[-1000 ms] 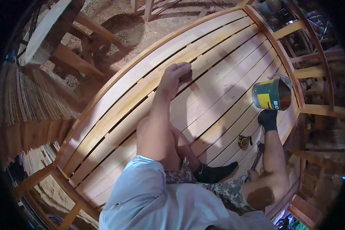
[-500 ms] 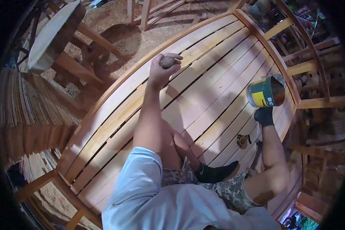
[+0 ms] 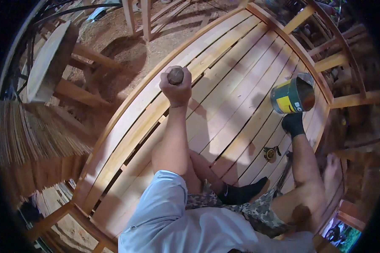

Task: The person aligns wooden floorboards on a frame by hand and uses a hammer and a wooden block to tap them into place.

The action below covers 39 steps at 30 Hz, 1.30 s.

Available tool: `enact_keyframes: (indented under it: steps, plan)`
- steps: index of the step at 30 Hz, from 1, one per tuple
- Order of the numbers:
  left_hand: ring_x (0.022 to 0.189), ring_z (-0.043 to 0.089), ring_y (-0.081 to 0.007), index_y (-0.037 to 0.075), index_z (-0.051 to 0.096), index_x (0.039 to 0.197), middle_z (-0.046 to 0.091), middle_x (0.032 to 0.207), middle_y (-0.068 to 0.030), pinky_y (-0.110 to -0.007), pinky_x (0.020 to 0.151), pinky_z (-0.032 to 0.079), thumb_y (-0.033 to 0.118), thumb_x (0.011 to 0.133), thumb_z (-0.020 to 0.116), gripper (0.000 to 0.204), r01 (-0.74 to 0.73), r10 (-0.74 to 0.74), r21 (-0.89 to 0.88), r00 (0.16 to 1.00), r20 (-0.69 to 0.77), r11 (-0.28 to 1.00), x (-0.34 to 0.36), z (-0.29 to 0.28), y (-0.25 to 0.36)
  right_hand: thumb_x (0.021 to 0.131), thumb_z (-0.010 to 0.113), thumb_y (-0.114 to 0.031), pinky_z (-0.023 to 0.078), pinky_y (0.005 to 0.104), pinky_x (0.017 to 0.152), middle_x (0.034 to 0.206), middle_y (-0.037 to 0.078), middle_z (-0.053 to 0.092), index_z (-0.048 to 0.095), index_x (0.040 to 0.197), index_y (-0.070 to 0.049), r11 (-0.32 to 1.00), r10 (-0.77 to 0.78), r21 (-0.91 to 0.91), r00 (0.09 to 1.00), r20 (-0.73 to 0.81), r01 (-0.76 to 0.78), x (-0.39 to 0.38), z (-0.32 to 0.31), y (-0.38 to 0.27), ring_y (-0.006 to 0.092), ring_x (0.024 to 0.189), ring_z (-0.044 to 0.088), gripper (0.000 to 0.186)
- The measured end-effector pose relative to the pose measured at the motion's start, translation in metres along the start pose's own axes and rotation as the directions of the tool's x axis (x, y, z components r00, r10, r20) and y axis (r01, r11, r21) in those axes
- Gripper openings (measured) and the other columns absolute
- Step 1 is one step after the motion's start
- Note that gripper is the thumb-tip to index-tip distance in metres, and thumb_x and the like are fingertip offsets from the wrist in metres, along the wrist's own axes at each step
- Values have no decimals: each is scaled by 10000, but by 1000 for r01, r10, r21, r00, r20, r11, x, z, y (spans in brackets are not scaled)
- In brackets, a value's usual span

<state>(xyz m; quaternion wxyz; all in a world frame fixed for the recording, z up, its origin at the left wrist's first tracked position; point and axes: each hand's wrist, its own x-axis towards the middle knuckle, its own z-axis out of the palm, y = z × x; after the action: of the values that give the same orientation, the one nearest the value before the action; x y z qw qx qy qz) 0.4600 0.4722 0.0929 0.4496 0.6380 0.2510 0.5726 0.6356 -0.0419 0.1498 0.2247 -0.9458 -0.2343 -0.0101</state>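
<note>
Head view: one slatted wooden bench (image 3: 232, 105), pale boards with dark gaps, framed by a reddish-brown curved rail and railed ends. One person (image 3: 190, 227), seated on its slats, legs bent, in light-blue shirt, camouflage shorts and black socks. One stack of thin boards (image 3: 36, 135), rough-edged, stood to the left of the bench. One wooden stool (image 3: 50, 63), pale-topped, above the stack in the frame. One bucket (image 3: 286, 98), dark green with a yellow panel, was on the slats just beyond the right foot; its mouth faced the frame's right, the visible inside was rust-brown, and what it held could not be told. One dark tool (image 3: 284, 172), partly hidden, lay beside the right shin. One blurred skin-toned form (image 3: 331, 170), perhaps the right hand, showed beyond the right leg; whether open or closed could not be told. One left hand (image 3: 176, 86), fingers curled tightly round a brown object (image 3: 175, 75), over the bench's far slats. This object appeared as a rounded, dull brown end above the fist, its remainder hidden by the grip. One tape measure (image 3: 269, 154), black and yellow, lay near the tool.
</note>
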Motion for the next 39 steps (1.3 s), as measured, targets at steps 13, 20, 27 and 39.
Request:
enact_keyframes:
  steps: [13, 20, 27, 39]
  plan:
    - [631, 634, -143, 18, 595, 825, 685, 771, -108, -274, 612, 509, 41, 788, 742, 154, 99, -97, -39, 994, 45, 994, -4, 2, 6, 852, 719, -223, 468, 409, 1029, 1266, 191, 567, 479, 1372, -4, 863, -505, 216, 780, 369, 457, 37, 183, -301, 314, 1161, 573, 613]
    - [716, 625, -145, -18, 570, 830, 665, 794, -103, -260, 661, 521, -14, 817, 709, 139, 53, -53, -32, 999, -4, 998, -10, -8, 19, 869, 672, -225, 513, 315, 873, 1067, 70, 611, 559, 1193, -27, 180, -386, 983, 918, 91, -21, 51, 284, -405, 187, 972, 615, 397]
    - [762, 636, -177, -15, 587, 983, 672, 859, -102, -295, 692, 512, 21, 716, 815, 353, 153, -68, -170, 903, 425, 973, 13, -33, 13, 911, 607, -259, 512, 323, 874, 1050, 41, 608, 579, 1127, -51, 189, -363, 968, 904, 226, -166, 54, 340, -390, 172, 974, 608, 301]
    - [676, 543, -120, 10, 568, 813, 603, 774, -71, -259, 612, 441, 9, 691, 714, 191, 409, -255, -269, 848, 464, 872, 21, -44, 19, 902, 634, -177, 478, 285, 787, 900, 1, 537, 560, 984, -77, 86, -470, 985, 866, 173, -151, 54, 345, -405, 96, 869, 548, 149]
